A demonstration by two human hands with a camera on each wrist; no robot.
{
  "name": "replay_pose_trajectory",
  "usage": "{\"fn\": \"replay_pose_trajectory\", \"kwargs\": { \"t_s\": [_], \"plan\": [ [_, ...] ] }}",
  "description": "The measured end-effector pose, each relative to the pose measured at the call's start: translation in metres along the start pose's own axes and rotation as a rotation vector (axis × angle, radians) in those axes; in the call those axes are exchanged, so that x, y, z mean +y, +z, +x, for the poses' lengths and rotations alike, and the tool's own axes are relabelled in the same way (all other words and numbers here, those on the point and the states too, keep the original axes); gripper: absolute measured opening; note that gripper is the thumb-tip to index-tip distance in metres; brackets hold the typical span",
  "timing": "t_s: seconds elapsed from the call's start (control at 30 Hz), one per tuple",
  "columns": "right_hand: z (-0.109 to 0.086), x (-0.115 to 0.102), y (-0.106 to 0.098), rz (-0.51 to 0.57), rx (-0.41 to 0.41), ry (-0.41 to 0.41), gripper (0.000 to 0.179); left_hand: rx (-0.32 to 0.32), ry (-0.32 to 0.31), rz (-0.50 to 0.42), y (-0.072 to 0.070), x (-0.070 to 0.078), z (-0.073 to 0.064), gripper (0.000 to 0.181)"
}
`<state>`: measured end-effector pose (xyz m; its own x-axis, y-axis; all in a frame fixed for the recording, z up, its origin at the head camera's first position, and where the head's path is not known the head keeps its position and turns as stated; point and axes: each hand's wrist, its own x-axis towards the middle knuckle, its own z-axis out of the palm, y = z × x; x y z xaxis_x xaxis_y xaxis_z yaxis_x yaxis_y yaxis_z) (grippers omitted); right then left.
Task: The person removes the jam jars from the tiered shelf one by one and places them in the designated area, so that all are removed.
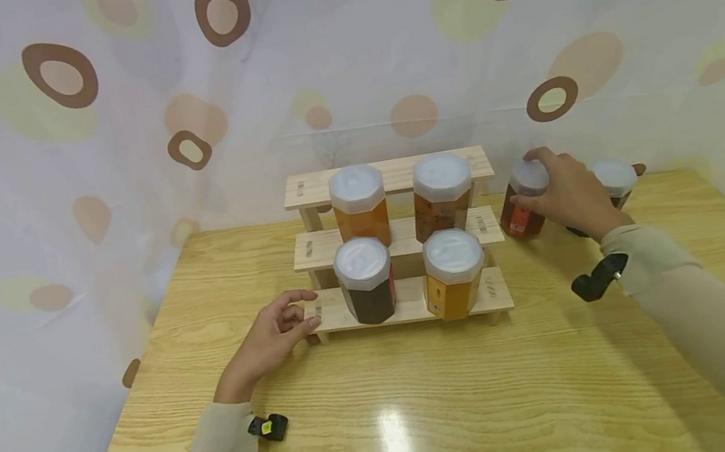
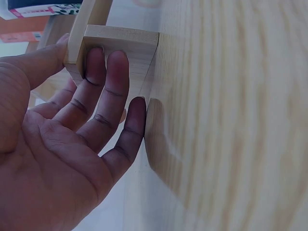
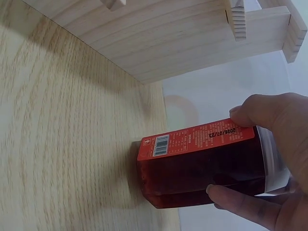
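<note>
A stepped wooden rack (image 1: pixel 409 288) with three shelves stands on the table. My left hand (image 1: pixel 273 335) holds the left end of its lowest shelf; in the left wrist view its thumb touches the board's edge and its fingers curl underneath. With thumb and fingers, my right hand (image 1: pixel 573 192) grips a dark red jar (image 3: pixel 202 168) near its pale lid, right of the rack. The jar bears a red label (image 3: pixel 197 138). Whether its base touches the table I cannot tell. On the lowest shelf are a black jar (image 1: pixel 372 300) and a golden jar (image 1: pixel 452 297).
An orange jar (image 1: pixel 363 224) and a brown jar (image 1: pixel 436 215) stand on the middle shelf. Another white-lidded jar (image 1: pixel 616 175) stands beyond my right hand, partly hidden by it. A patterned cloth (image 1: pixel 349 60) hangs behind the wooden table (image 1: pixel 471 400).
</note>
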<state>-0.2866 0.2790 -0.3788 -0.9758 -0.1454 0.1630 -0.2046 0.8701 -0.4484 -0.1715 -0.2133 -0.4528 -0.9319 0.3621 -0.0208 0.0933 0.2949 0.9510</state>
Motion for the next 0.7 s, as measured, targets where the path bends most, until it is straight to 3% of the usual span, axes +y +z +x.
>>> {"fn": "replay_pose_trajectory", "kwargs": {
  "t_s": [0.7],
  "plan": [
    [0.0000, 0.0094, 0.0075, -0.009, -0.021, 0.017, 0.076, 0.001, -0.004, 0.012, -0.0002, 0.0002, -0.0003, 0.040]
  ]
}}
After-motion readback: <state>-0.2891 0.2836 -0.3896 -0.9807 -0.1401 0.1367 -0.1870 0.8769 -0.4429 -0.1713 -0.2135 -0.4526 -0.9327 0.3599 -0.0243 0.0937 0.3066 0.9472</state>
